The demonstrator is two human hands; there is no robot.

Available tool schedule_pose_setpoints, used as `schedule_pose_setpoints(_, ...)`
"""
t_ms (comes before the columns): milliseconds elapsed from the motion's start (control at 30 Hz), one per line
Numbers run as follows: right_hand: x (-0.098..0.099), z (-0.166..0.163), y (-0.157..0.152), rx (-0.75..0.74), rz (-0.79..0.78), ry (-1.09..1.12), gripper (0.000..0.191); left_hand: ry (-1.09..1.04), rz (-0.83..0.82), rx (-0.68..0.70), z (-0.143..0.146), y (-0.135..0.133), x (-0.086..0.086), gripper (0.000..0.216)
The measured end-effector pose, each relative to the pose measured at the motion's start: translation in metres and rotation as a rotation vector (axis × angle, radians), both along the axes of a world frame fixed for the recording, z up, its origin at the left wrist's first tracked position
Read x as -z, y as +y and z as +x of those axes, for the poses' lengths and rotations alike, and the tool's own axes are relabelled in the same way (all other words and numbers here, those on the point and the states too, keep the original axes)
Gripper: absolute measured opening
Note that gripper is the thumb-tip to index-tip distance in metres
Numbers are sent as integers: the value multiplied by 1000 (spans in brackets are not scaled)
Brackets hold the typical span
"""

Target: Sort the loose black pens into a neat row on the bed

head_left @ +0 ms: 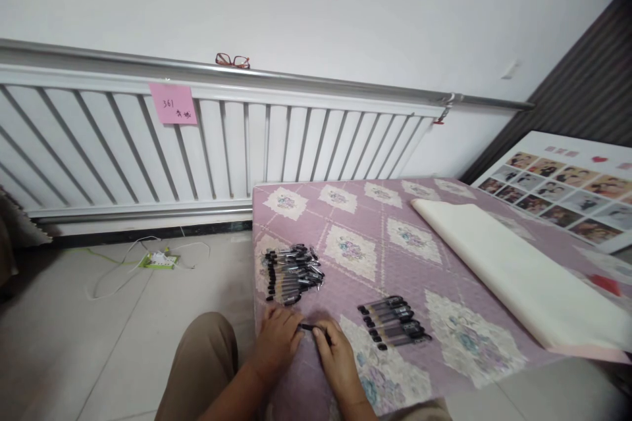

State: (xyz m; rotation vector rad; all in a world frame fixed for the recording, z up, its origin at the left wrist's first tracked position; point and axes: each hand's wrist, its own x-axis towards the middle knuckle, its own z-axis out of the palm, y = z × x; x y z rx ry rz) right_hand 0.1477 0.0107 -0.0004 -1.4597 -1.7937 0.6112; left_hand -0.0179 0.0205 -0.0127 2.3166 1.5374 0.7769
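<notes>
Both my hands rest at the near edge of a pink quilted surface (375,223) and pinch one black pen (310,327) between them. My left hand (276,337) grips its left end and my right hand (334,350) grips its right end, fingers curled. Just beyond my left hand lies a loose heap of several black pens (292,272). To the right of my right hand, a neat row of several black pens (395,322) lies side by side.
A long cream roll of paper (518,276) lies across the right of the surface, with a photo board (557,191) behind it. A white radiator (197,145) with a pink note (172,104) and glasses (232,60) lines the wall. A power strip (158,260) sits on the floor.
</notes>
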Motion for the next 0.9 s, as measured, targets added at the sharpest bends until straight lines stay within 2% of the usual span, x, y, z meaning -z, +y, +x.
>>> schedule_pose_setpoints(167, 3, 3, 1, 78, 11, 43, 26, 18, 41, -35, 1, 3, 4, 21)
schedule_pose_setpoints(400, 7, 1, 3, 117, 35, -6, 38, -12, 35, -39, 0, 1, -2, 15)
schedule_pose_setpoints(533, 8, 2, 3, 114, 20, 56, 24, -24, 35, -58, 0, -1, -3, 14)
schedule_pose_setpoints(667, 5, 2, 3, 68, 8, 78, 20, -23, 37, -58, 1, -1, -2, 14)
schedule_pose_setpoints(833, 2, 1, 2, 73, 16, 22, 30, -26, 30, -59, 1, 0, -2, 13)
schedule_pose_setpoints(900, 2, 1, 1, 76, 11, 30, 28, -30, 26, -63, 0, 0, -2, 12)
